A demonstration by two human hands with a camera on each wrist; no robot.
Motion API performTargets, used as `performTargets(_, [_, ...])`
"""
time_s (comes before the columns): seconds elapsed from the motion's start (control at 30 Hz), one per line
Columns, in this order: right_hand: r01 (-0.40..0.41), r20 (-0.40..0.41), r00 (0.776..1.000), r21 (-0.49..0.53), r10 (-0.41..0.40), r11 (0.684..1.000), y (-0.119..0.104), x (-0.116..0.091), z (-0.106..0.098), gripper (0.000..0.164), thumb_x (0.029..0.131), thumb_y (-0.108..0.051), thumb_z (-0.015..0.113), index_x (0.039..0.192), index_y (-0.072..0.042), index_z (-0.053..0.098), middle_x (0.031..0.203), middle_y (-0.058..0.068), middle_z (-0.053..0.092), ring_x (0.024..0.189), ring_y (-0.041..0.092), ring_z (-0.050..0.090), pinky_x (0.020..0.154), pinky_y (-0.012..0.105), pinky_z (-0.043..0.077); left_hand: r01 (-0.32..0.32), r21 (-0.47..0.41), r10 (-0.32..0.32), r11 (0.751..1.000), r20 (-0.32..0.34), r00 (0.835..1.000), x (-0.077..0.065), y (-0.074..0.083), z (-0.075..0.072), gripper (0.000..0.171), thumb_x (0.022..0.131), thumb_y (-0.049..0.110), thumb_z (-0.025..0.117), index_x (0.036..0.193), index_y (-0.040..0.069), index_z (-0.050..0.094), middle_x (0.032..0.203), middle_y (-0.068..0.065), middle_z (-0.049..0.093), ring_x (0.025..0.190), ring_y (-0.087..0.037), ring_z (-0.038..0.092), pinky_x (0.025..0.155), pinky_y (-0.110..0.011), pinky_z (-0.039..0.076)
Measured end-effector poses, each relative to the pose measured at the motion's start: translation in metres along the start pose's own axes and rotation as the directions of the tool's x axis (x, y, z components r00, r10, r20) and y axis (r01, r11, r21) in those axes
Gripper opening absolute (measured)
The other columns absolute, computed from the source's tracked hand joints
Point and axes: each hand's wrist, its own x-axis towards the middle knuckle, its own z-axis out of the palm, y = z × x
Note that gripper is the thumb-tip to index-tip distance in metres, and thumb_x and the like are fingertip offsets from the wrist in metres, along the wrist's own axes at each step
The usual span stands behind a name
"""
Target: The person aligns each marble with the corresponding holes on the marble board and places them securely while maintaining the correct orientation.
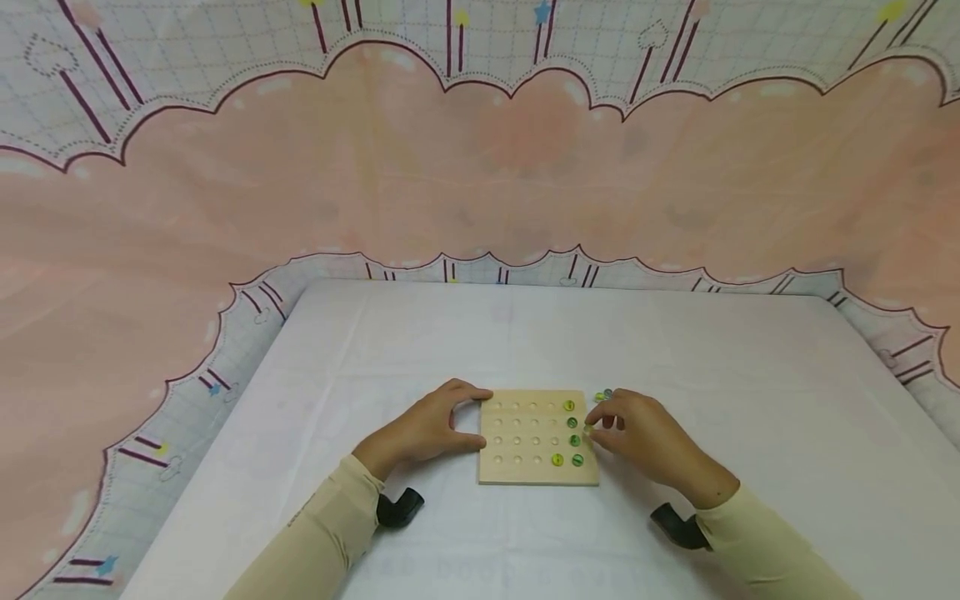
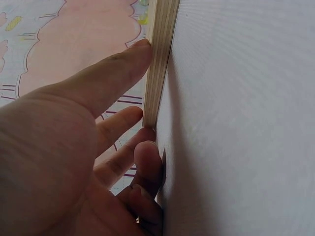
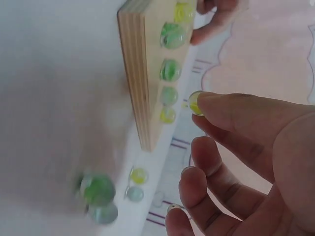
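A square pale wooden board [image 1: 525, 477] with rows of round hollows lies on the table. Green and yellow glass marbles sit along its right column, and one yellow marble [image 1: 557, 460] sits beside them in the front row. My left hand [image 1: 427, 429] rests against the board's left edge, thumb at the side and forefinger near the far corner. Between thumb and forefinger, my right hand [image 1: 645, 433] pinches a clear marble with a yellow swirl [image 3: 196, 103], close over the board's right edge. Its other fingers are loosely bent in the right wrist view.
Several loose marbles lie on the white tabletop [image 1: 420, 333] past the board's far right corner, among them a green marble [image 3: 97, 189] and a yellow marble [image 3: 139, 175]. A patterned pink curtain [image 1: 480, 183] rises behind the table. Black wrist mounts [image 1: 401, 508] stick out below both wrists.
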Motion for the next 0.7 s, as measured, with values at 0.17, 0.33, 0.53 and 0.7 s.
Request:
performTargets(0.17, [0.021,-0.004,1.000,0.018,-0.021,1.000,-0.005,0.003,0.008,0.010,0.084,-0.011,0.078,0.093,-0.014,0.077,0.081,-0.006,0.058,0.076,0.011,0.051,0.064,0.023,0.043,0.000,-0.001,0.000,1.000,0.008,1.000,-0.001,0.000,-0.001,0.068,0.083,0.033,0.083,0.144,0.024,0.053,0.142,0.001,0.049,0.087,-0.014,0.051,0.084,-0.034,0.042])
performTargets(0.33, [0.013,-0.001,1.000,0.028,-0.013,1.000,-0.008,0.005,0.012,0.011,0.083,-0.009,0.078,0.093,-0.014,0.077,0.082,-0.006,0.059,0.077,0.012,0.051,0.065,0.023,0.044,0.002,0.003,-0.002,1.000,0.012,1.000,0.000,0.001,0.000,0.068,0.084,0.034,0.082,0.145,0.025,0.053,0.143,0.002,0.049,0.089,-0.014,0.051,0.085,-0.034,0.041])
performTargets(0.53, [0.024,-0.007,1.000,0.049,-0.023,0.999,-0.013,0.007,0.017,0.010,0.083,-0.009,0.078,0.091,-0.015,0.077,0.080,-0.007,0.059,0.077,0.010,0.051,0.067,0.024,0.043,-0.002,0.003,0.002,1.000,0.008,1.000,0.000,0.002,0.000,0.068,0.084,0.033,0.082,0.144,0.025,0.053,0.142,0.001,0.049,0.085,-0.014,0.051,0.083,-0.034,0.042])
performTargets(0.7, [0.043,-0.010,0.999,0.041,-0.043,0.998,-0.017,0.009,0.023,0.011,0.083,-0.009,0.079,0.091,-0.016,0.077,0.078,-0.009,0.058,0.074,0.008,0.051,0.066,0.022,0.043,0.003,-0.003,-0.003,1.000,0.007,1.000,-0.002,0.002,0.000,0.068,0.083,0.033,0.082,0.144,0.025,0.053,0.142,0.000,0.049,0.086,-0.015,0.051,0.083,-0.035,0.042])
